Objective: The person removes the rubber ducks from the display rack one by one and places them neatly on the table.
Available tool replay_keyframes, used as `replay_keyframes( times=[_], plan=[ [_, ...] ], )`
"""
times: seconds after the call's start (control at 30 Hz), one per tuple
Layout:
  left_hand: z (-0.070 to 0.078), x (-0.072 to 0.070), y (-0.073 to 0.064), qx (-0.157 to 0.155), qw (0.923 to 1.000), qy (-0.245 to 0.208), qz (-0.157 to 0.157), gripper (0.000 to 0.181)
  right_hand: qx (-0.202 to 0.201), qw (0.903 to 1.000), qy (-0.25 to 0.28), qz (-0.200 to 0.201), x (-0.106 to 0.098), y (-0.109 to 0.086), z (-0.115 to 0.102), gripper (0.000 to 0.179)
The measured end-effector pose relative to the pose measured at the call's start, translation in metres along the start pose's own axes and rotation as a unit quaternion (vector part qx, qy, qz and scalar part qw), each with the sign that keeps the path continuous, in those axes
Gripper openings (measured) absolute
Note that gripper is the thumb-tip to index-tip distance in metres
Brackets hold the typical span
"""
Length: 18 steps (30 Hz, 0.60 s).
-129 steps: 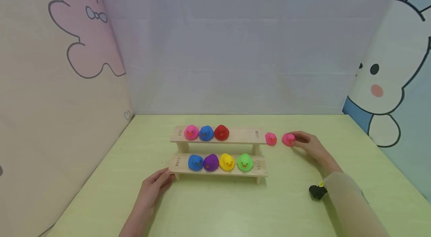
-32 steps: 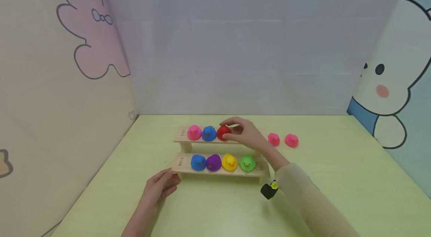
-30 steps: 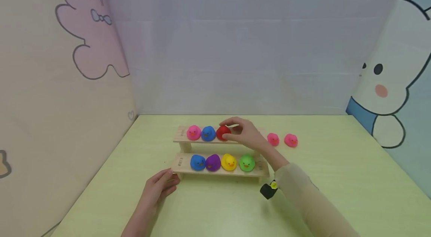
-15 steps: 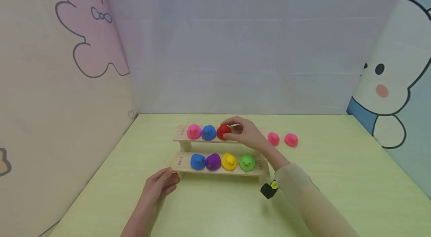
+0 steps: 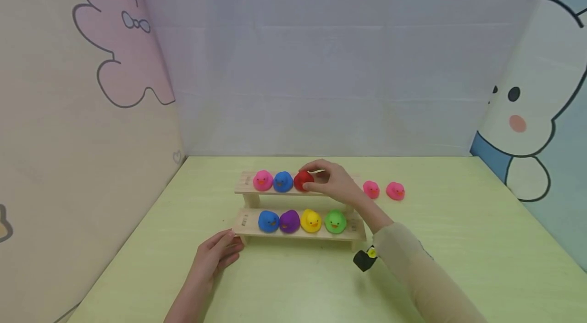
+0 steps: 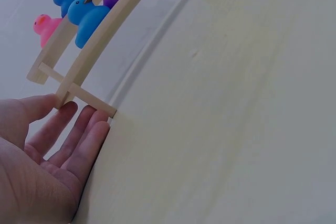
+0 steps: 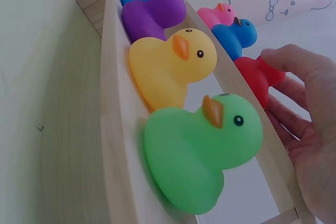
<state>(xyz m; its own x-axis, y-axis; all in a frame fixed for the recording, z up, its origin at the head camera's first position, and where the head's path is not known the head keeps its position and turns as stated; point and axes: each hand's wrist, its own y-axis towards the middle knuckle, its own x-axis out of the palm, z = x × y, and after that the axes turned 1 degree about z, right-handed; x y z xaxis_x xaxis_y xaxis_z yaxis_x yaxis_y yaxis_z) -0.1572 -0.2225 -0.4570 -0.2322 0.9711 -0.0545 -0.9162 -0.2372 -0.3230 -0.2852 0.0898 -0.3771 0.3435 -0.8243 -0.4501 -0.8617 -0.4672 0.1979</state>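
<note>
A two-step wooden rack (image 5: 243, 221) holds rubber ducks in two rows. My right hand (image 5: 338, 183) pinches the red duck (image 5: 301, 181) on the upper step between thumb and fingers, seen closer in the right wrist view. Left of it sit a blue duck (image 5: 283, 182) and a pink duck (image 5: 263, 181). My left hand (image 6: 52, 156) grips the lower step's left end, thumb on top and index finger beneath. On that step are a blue duck (image 5: 268, 221), a purple duck (image 5: 289, 221), a yellow duck (image 5: 311, 221) and a green duck (image 7: 184, 153).
Two more pink ducks stand on the pale green table (image 5: 458, 241) right of the rack: a nearer one (image 5: 371, 189) and a farther one (image 5: 395, 191). A black block (image 5: 364, 260) with a yellow part hangs by the right cuff. Cartoon-printed walls enclose the table.
Since the oldest frame, my right hand has left the far-right pink duck and moved left to the red duck, which it grips. Over the last second the hands stay still.
</note>
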Motion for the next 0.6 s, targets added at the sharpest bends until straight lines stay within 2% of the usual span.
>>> replay_keyframes(
  times=[0.6],
  plan=[
    [0.0015, 0.0007, -0.0016, 0.003, 1.0000, 0.007, 0.000, 0.050, 0.000, 1.0000, -0.001, 0.006, 0.0004, -0.0007, -0.0004, 0.037]
  ],
)
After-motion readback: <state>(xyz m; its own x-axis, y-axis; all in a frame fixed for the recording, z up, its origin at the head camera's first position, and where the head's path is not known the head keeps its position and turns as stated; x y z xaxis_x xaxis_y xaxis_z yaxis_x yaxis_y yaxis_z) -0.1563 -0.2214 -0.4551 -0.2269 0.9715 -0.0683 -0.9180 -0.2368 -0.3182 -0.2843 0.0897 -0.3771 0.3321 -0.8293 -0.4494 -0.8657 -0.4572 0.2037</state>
